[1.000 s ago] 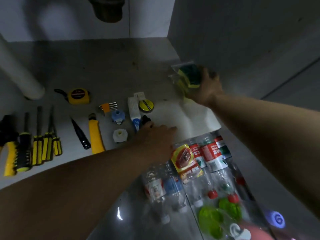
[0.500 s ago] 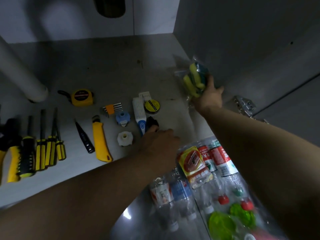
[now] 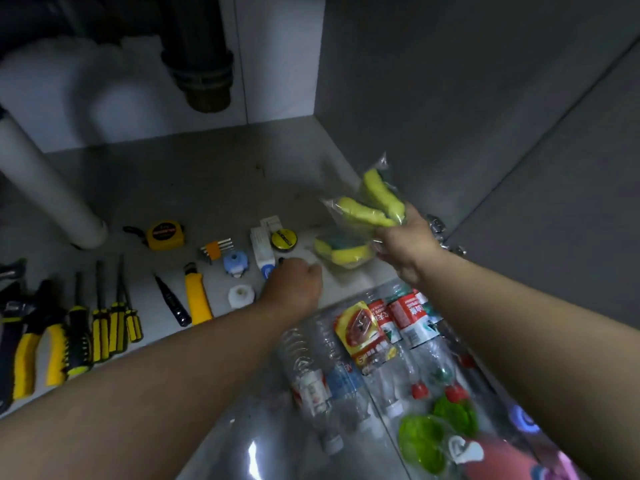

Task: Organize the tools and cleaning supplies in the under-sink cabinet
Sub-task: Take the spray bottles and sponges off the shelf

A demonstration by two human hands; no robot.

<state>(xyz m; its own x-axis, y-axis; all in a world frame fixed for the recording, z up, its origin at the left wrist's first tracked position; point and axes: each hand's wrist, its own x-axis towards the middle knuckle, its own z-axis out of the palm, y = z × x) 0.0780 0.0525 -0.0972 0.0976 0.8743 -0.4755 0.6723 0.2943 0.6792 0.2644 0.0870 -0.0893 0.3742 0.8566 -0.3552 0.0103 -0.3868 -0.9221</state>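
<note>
My right hand grips a clear bag of yellow sponges and holds it up off the cabinet floor by the right wall. A second pack of yellow-green sponges lies on the floor just below it. My left hand rests knuckles-up on the floor beside a white tube; its fingertips are hidden. Tools lie in a row to the left: tape measure, hex keys, yellow utility knife, screwdrivers, pliers.
A clear bag of empty plastic bottles lies in front of the cabinet under my arms. A white pipe slants down at the left, and a dark drain pipe hangs at the back. A metal hinge sits on the right wall.
My right hand has lifted the sponge bag and drawn it back toward me, which uncovers a second sponge pack on the floor. My left hand stays near the white tube.
</note>
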